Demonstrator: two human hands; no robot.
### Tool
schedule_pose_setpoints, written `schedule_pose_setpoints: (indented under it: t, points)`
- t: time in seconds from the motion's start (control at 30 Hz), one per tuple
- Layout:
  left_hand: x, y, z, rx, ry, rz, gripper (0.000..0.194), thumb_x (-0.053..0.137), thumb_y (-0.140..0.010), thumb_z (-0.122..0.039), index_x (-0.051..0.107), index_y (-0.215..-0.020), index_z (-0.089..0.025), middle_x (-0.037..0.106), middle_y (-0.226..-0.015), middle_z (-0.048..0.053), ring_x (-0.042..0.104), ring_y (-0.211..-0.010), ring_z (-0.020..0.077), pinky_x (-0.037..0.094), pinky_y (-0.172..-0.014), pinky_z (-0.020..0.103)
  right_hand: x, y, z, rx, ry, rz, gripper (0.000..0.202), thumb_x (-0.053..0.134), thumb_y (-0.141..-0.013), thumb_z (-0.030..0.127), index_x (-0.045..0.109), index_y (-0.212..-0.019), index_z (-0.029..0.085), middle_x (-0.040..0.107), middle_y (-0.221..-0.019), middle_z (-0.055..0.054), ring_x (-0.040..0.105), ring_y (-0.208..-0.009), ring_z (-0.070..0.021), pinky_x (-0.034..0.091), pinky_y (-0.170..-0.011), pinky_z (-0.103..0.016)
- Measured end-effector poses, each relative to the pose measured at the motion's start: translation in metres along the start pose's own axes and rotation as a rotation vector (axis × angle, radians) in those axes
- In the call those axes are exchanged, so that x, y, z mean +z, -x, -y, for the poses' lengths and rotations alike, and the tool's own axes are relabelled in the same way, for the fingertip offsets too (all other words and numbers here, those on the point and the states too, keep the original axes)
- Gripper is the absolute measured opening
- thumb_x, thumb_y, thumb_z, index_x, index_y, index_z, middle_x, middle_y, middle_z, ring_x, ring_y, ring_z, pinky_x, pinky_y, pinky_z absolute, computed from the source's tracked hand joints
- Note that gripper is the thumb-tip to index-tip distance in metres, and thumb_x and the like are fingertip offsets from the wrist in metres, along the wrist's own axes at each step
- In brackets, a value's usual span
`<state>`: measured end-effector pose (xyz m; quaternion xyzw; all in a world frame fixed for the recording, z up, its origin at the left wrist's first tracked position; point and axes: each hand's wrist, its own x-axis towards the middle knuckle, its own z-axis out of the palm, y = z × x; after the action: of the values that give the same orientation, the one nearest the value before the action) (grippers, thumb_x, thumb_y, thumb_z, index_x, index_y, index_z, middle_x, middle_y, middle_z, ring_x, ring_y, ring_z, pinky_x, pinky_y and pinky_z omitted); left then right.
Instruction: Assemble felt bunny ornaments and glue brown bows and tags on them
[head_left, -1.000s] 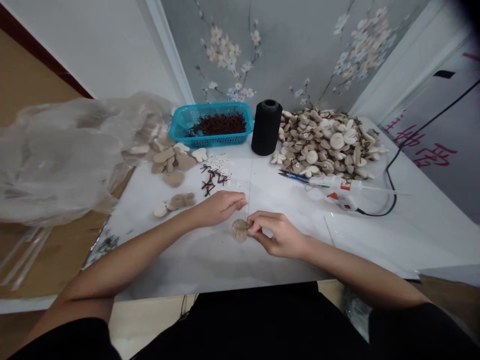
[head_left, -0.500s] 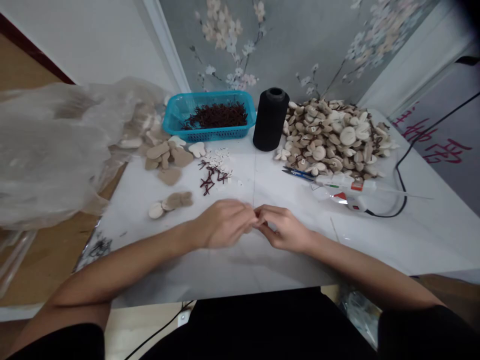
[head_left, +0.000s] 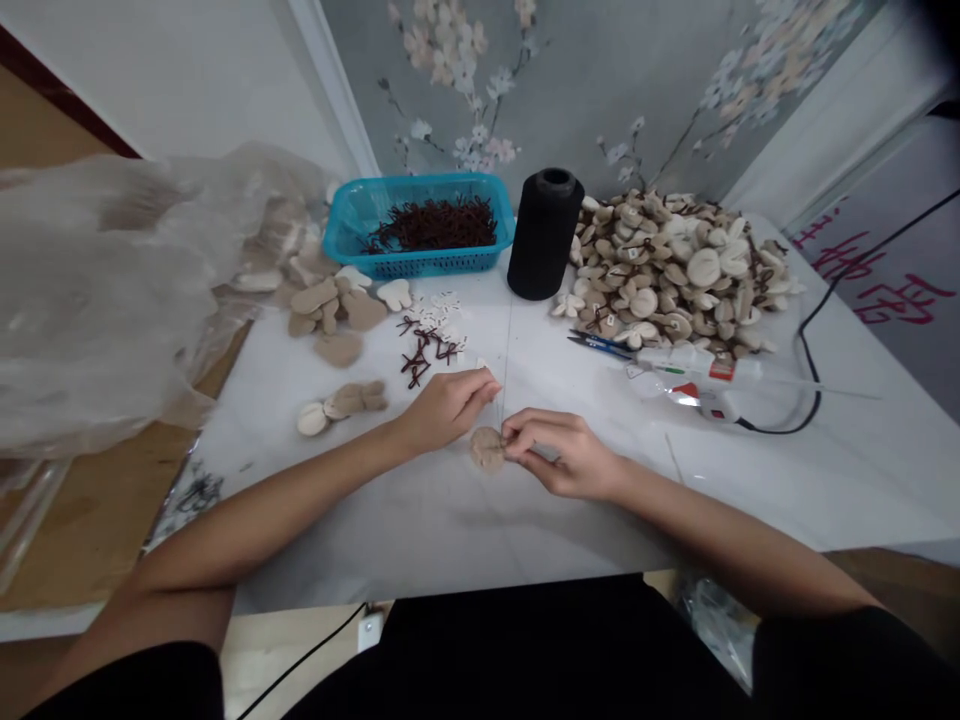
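Observation:
My right hand [head_left: 561, 452] pinches the edge of a small round beige fabric piece [head_left: 487, 450], held just above the table. Up and to the left, my left hand [head_left: 454, 405] is closed, its fingertips pinched on a thin thread [head_left: 501, 403] that stretches down to the piece. A black cone of thread [head_left: 545, 235] stands behind my hands. Left of my left hand lie several beige padded pieces [head_left: 356, 400] in a row with a white round one [head_left: 313, 419]. Dark brown bows [head_left: 416, 360] and small white tags [head_left: 442, 312] lie beyond that hand.
A blue basket [head_left: 420, 265] holds many brown bows. A large heap of beige and white padded pieces [head_left: 675, 275] fills the back right. Before it lie blue snips [head_left: 600, 344] and a glue gun [head_left: 690, 370] with a black cord. Plastic bags [head_left: 97, 310] bulge at the left.
My hands, together before, are now apart: the left has moved up and left, drawing the thread. The round fabric piece, hidden before, now shows at my right fingertips.

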<state>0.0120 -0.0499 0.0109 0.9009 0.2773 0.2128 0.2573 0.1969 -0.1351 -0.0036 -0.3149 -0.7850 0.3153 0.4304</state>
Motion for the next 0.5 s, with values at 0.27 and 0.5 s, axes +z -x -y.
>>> schedule_pose_setpoints:
  t: [0.27, 0.5]
  points:
    - [0.031, 0.033, -0.01, 0.145, -0.237, 0.116, 0.026, 0.033, -0.093, -0.022, 0.053, -0.078, -0.015, 0.058, -0.065, 0.001, 0.052, -0.055, 0.0116, 0.039, -0.055, 0.023, 0.003, -0.002, -0.009, 0.27, -0.169, -0.243, 0.006, 0.059, -0.081, 0.021, 0.057, -0.077, 0.018, 0.065, -0.087, -0.006, 0.063, -0.078, -0.0136, 0.052, -0.067, -0.027]
    - [0.008, 0.04, -0.04, 0.36, -0.47, -0.02, 0.026, 0.035, -0.093, -0.021, 0.051, -0.073, -0.016, 0.052, -0.058, -0.001, 0.047, -0.05, 0.0105, 0.034, -0.048, 0.023, 0.004, 0.003, -0.009, 0.187, 0.089, -0.041, 0.011, 0.051, -0.082, 0.011, 0.055, -0.077, 0.02, 0.063, -0.085, -0.004, 0.061, -0.078, -0.0141, 0.05, -0.071, -0.028]
